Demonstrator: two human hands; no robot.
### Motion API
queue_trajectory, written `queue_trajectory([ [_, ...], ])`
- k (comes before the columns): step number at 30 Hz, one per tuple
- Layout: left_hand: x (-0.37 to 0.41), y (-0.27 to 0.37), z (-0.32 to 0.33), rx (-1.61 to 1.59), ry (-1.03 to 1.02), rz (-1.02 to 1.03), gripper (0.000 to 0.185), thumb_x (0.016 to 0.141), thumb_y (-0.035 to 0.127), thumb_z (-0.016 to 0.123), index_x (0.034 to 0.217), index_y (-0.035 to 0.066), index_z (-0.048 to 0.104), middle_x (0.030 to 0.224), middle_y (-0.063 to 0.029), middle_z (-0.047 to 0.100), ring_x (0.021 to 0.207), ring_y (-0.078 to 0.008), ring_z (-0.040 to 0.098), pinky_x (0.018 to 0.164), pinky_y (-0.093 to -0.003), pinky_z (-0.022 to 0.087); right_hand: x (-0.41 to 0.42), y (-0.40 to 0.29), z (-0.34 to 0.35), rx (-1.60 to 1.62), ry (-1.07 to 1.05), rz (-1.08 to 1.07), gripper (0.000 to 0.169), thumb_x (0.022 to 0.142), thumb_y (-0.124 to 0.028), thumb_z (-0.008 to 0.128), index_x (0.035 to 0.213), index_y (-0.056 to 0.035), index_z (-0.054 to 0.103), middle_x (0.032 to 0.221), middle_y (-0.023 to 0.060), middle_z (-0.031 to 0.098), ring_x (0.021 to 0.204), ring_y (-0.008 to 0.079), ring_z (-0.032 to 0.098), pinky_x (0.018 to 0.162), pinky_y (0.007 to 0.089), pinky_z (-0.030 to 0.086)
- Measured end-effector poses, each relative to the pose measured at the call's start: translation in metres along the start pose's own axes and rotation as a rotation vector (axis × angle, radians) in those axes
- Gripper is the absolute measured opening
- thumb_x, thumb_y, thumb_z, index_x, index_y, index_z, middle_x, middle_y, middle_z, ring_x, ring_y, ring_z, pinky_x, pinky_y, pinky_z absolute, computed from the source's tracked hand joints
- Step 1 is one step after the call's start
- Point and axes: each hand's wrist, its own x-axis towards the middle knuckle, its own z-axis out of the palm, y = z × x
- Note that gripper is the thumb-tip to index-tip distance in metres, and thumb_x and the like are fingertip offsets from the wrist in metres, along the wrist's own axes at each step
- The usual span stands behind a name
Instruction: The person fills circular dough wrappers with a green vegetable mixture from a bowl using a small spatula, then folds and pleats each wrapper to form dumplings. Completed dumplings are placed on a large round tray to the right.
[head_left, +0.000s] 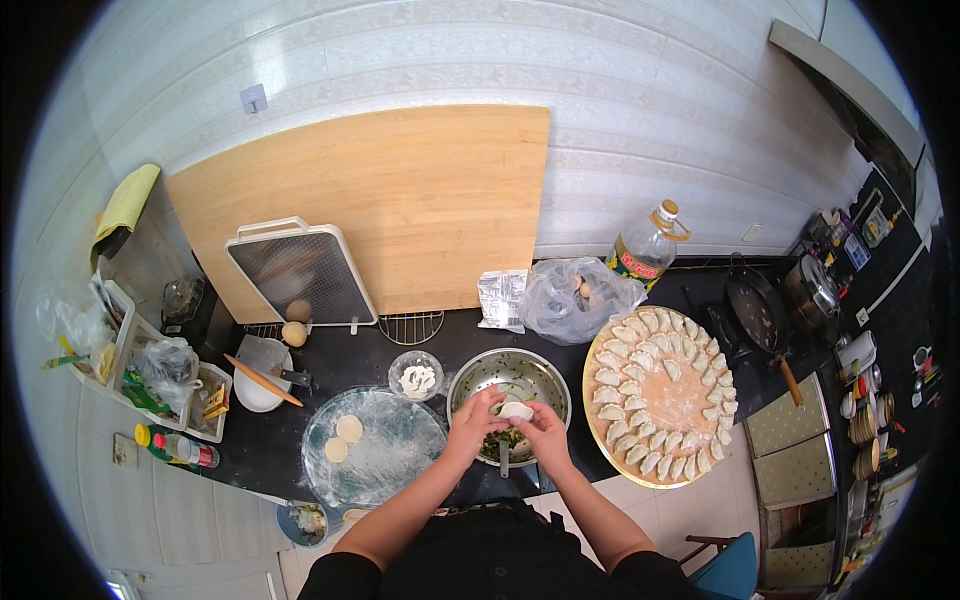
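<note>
Above a steel mixing bowl (555, 375), my left hand (477, 424) and my right hand (544, 435) hold a dumpling (516, 410) between their fingers. Chopped green filling (495, 448) lies in the bowl, and a utensil's metal handle (504, 461) rests over its near rim. To the left, a floured round board (397, 457) carries two round dough wrappers (349, 427). A small glass bowl of flour (417, 381) stands at that board's far edge. At the right, a large round tray (667, 397) holds many folded dumplings (628, 405) in curved rows.
A bag of eggs (577, 296) and an oil bottle (645, 251) stand behind the tray. A rolling pin (262, 380) lies across a white bowl (259, 394) at left. A large wooden board (420, 202) leans on the wall. A frying pan (756, 307) sits at far right.
</note>
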Motion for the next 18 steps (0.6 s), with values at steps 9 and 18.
queue_trajectory([
  [9, 0.005, -0.01, -0.002, 0.489, 0.09, 0.535, 0.028, 0.084, 0.02, 0.069, 0.107, 0.004, 0.063, 0.117, -0.0112, 0.061, 0.109, -0.023, 0.056, 0.096, -0.036, 0.041, 0.003, -0.004, -0.005, 0.166, 0.088, 0.01, 0.031, 0.086, -0.004, 0.065, 0.116, -0.0007, 0.055, 0.105, 0.0066, 0.066, 0.093, 0.0121, 0.062, 0.084, 0.0249, 0.048],
  [18, -0.007, 0.004, 0.011, 0.84, 0.17, 0.796, 0.012, 0.073, 0.009, 0.074, 0.082, 0.004, 0.067, 0.093, -0.0085, 0.066, 0.094, -0.027, 0.059, 0.087, -0.0372, 0.044, 0.006, 0.005, -0.003, 0.184, 0.046, -0.026, 0.03, 0.086, -0.003, 0.065, 0.115, -0.0007, 0.055, 0.105, 0.0054, 0.065, 0.094, 0.011, 0.06, 0.084, 0.0241, 0.047],
])
